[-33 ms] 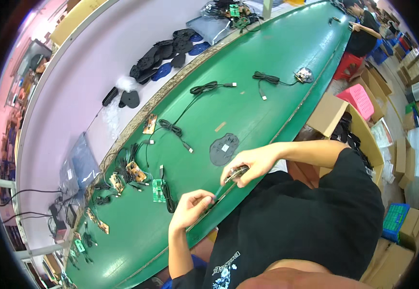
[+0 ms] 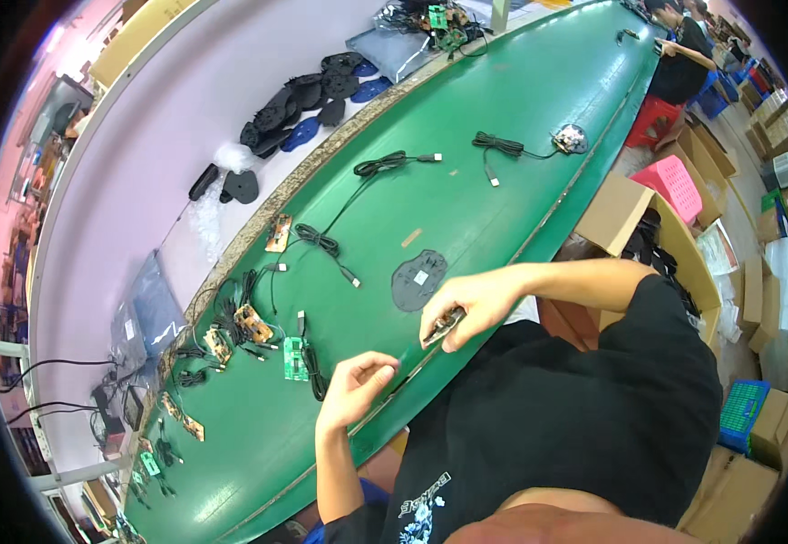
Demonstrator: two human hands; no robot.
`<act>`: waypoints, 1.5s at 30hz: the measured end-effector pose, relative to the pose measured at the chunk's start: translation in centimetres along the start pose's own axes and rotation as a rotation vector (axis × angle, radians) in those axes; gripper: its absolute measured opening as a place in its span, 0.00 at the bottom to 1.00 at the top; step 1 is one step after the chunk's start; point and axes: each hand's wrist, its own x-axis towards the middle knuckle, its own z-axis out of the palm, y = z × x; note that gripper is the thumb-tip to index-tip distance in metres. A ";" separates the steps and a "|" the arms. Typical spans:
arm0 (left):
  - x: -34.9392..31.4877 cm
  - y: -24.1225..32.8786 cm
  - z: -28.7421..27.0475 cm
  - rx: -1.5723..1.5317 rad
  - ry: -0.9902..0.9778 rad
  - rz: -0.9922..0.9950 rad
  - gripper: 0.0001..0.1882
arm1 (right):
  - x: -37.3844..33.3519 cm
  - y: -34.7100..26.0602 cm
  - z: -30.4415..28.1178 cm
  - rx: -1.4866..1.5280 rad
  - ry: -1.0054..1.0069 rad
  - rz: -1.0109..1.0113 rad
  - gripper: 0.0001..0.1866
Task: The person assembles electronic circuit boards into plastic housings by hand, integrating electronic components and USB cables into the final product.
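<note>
In my right hand [image 2: 480, 304] is a small dark part with lighter bits [image 2: 445, 325], gripped between thumb and fingers; what it is exactly cannot be made out. My left hand [image 2: 358, 385] is beside it, just to the left, thumb and fingertips pressed together over the belt's near edge. Anything in that pinch is too small or blurred to name. A dark grey rounded plate with a white label [image 2: 419, 279] lies flat just beyond my right hand. Left of my left hand rests a green circuit board [image 2: 295, 359] with a coiled black cable [image 2: 315, 374].
Along the green belt [image 2: 494, 218] lie coiled USB cables [image 2: 320, 239] and brown circuit boards [image 2: 278, 233]. Farther off is a rounded part on a cable [image 2: 570, 139]. Black plates [image 2: 272, 118] line the far ledge. An open carton [image 2: 684, 263] stands at my right; a co-worker [image 2: 681, 68] sits far right.
A thin teal strip seen between my hands earlier is now only a faint blur by my left fingertips. My right hand and the dark part have shifted slightly.
</note>
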 end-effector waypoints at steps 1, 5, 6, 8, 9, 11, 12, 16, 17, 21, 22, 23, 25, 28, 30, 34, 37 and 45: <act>0.4 -0.4 -0.1 -0.108 0.015 0.097 0.09 | -0.1 -1.0 -0.9 -0.094 0.016 0.098 0.13; 3.1 0.0 0.9 -0.022 0.395 0.290 0.10 | 1.3 -0.9 -3.7 -0.079 0.142 -0.149 0.12; 4.2 0.5 1.6 -0.037 0.538 0.287 0.09 | 2.0 -1.1 -4.9 -0.061 0.218 -0.158 0.11; 6.6 0.2 2.1 -0.029 0.684 0.329 0.10 | 4.1 0.7 -7.4 -0.042 0.367 -0.142 0.12; 7.5 -0.4 2.1 0.019 0.710 0.349 0.09 | 5.0 1.9 -8.4 -0.011 0.389 -0.136 0.13; 8.3 -0.6 2.1 0.264 0.744 0.380 0.07 | 6.2 5.1 -9.0 -0.011 0.440 -0.154 0.13; 8.4 -0.7 2.4 0.452 0.758 0.382 0.06 | 6.3 5.9 -8.8 -0.016 0.420 -0.149 0.09; 8.6 -0.9 3.3 0.559 0.735 0.392 0.06 | 6.0 7.6 -7.7 0.029 0.463 -0.177 0.09; 8.5 -0.8 3.5 0.587 0.724 0.389 0.06 | 5.8 7.7 -7.4 0.061 0.477 -0.193 0.09; 9.0 -1.1 3.6 0.611 0.702 0.435 0.06 | 5.6 7.5 -7.0 0.033 0.507 -0.188 0.09; 9.2 -0.9 3.6 0.571 0.696 0.386 0.06 | 5.5 7.6 -7.0 0.033 0.513 -0.190 0.09; 9.3 -0.7 3.7 0.531 0.690 0.338 0.06 | 5.4 7.7 -7.0 0.050 0.531 -0.201 0.09; 9.5 -0.2 4.0 0.524 0.683 0.337 0.07 | 5.4 7.9 -7.1 0.064 0.554 -0.213 0.09; 9.8 0.2 4.2 0.507 0.693 0.341 0.08 | 6.0 7.2 -8.0 0.069 0.567 -0.236 0.10; 10.2 0.9 3.9 0.661 0.782 0.488 0.10 | 6.2 5.9 -9.0 -0.021 0.544 -0.234 0.10; 10.6 2.9 6.2 0.911 0.655 1.106 0.11 | 4.8 1.4 -9.3 -0.121 0.542 -0.250 0.12; 12.6 3.2 7.3 1.103 0.261 0.935 0.19 | 6.6 1.6 -7.3 -0.096 0.425 -0.374 0.16; 16.9 1.0 4.0 1.128 -0.047 0.645 0.21 | -1.6 -4.5 -7.3 -0.485 0.541 -0.542 0.15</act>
